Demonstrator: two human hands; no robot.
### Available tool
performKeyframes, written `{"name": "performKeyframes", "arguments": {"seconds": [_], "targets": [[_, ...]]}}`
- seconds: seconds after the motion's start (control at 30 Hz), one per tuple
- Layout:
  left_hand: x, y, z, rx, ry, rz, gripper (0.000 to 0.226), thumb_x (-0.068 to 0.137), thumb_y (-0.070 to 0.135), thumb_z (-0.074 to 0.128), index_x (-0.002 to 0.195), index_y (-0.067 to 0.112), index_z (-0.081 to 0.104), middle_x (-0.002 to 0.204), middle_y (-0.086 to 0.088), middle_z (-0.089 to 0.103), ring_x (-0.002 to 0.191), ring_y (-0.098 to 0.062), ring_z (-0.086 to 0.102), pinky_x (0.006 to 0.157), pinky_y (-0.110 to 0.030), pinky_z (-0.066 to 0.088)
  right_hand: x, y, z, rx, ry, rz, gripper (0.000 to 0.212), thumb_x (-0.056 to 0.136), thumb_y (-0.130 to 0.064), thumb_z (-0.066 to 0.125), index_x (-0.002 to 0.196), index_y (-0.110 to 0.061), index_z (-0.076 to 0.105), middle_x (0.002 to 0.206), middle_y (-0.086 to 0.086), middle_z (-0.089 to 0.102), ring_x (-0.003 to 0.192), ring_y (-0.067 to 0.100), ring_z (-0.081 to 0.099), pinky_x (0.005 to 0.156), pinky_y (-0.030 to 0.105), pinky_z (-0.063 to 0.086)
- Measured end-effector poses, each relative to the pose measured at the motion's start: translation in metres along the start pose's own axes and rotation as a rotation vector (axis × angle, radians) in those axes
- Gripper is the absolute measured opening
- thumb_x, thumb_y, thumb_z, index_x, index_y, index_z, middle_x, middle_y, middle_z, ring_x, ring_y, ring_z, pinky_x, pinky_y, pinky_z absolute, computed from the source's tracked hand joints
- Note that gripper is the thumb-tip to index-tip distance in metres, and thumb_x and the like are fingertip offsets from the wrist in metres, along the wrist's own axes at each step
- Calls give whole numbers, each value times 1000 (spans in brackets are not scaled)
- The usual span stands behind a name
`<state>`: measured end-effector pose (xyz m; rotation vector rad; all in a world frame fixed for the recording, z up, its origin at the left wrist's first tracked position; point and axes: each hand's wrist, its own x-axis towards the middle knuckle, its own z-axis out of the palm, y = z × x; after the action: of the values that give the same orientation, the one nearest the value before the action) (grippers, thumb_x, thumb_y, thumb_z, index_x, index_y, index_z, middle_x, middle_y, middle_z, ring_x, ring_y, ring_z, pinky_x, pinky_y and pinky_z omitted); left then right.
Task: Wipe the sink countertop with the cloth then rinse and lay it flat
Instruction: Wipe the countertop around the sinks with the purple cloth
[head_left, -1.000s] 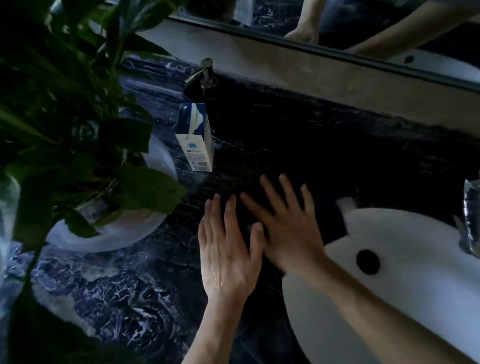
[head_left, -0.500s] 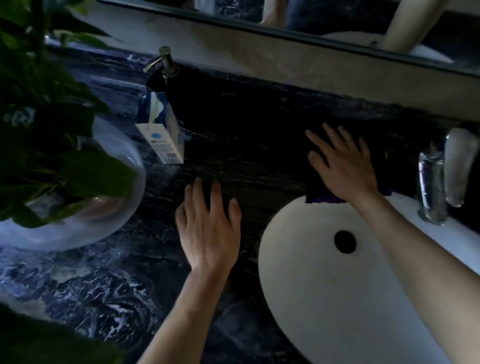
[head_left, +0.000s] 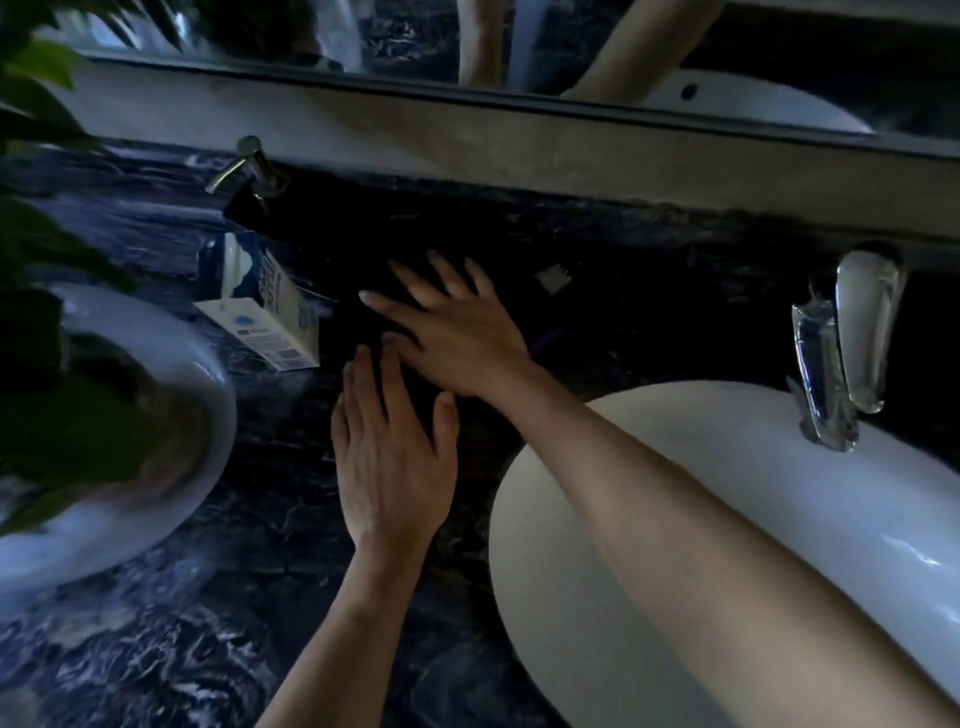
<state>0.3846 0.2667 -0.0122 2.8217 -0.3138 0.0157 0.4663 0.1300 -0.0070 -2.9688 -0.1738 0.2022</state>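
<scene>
Since half a second ago the right hand (head_left: 457, 332) has swept back leftward from beside the faucet to the middle of the counter, close to the carton, and its fingers now lie just above the left hand's.

Dark marbled countertop (head_left: 171, 634) spans the view, with the white sink (head_left: 779, 519) set into it at the right. A white bowl-shaped planter (head_left: 171, 467) with green leaves stands at the left edge. The chrome faucet (head_left: 841, 348) rises behind the sink. A blue and white carton (head_left: 265, 306) stands tilted near the soap pump (head_left: 249, 166) by the back wall.

Left hand (head_left: 389, 467) lies flat, fingers straight, palm down on the counter, holding nothing. Right hand is spread flat with straight fingers, pressing on the dark cloth (head_left: 524, 291), which is hard to tell from the black stone; a purple edge shows just right of the wrist and a small pale tag (head_left: 555, 275) beyond the fingers.
</scene>
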Motion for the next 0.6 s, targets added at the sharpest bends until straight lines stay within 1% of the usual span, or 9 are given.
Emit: {"name": "performKeyframes", "arguments": {"seconds": [0.07,0.2,0.27,0.37,0.4,0.43,0.53,0.57,0.6], "targets": [[1,-1,0,-10,5,3,69,104,53,20,158,11,20,166,-16,19,153,-32,20,123,-48,22,-21,35,-1,-7,41,54,52,103,-61,24,154,-55,19,171,-11,14,158,27,8,125,52,4],[-1,-1,0,-19,-3,5,68,104,54,19,158,12,23,166,-17,21,153,-34,20,123,-50,22,-111,127,-7,-2,60,388,54,102,-60,23,155,-54,16,171,-11,13,158,22,10,125,50,6],[0,1,1,-16,-4,14,68,105,55,19,157,12,24,165,-17,21,153,-34,20,123,-50,21,-135,138,-9,-2,68,500,57,100,-59,21,156,-52,17,171,-7,15,157,26,10,126,49,5],[0,3,0,-25,-6,8,68,105,55,20,157,12,24,165,-19,20,152,-35,20,123,-50,21,-111,108,-6,18,91,630,57,101,-58,25,157,-52,15,172,-6,11,157,32,6,125,56,5],[1,3,0,-20,-5,10,68,105,55,20,157,12,24,165,-20,21,152,-36,21,123,-50,22,-97,91,-6,13,106,619,57,100,-59,28,156,-52,16,172,-6,11,157,35,6,124,58,6],[1,3,1,-14,-2,13,68,105,55,21,157,12,24,164,-21,21,151,-36,22,122,-50,22,-80,72,-5,9,116,557,57,100,-60,30,156,-53,18,172,-5,12,157,37,6,123,60,6],[0,1,2,-5,4,20,68,104,55,21,156,11,25,163,-21,23,150,-37,24,122,-50,23,-37,17,0,-1,65,218,55,100,-61,30,154,-55,22,171,-8,15,156,37,6,122,62,4],[0,0,1,-9,5,20,69,104,56,20,156,11,25,163,-21,23,150,-36,26,122,-49,24,-29,5,2,-22,42,120,55,100,-62,28,154,-54,23,170,-9,17,156,36,8,122,62,4],[1,0,1,-15,7,18,69,103,56,20,156,12,25,163,-20,22,149,-36,27,122,-49,24,-25,2,3,-36,32,61,54,100,-63,27,154,-55,24,170,-10,18,156,34,9,121,64,4]]}}
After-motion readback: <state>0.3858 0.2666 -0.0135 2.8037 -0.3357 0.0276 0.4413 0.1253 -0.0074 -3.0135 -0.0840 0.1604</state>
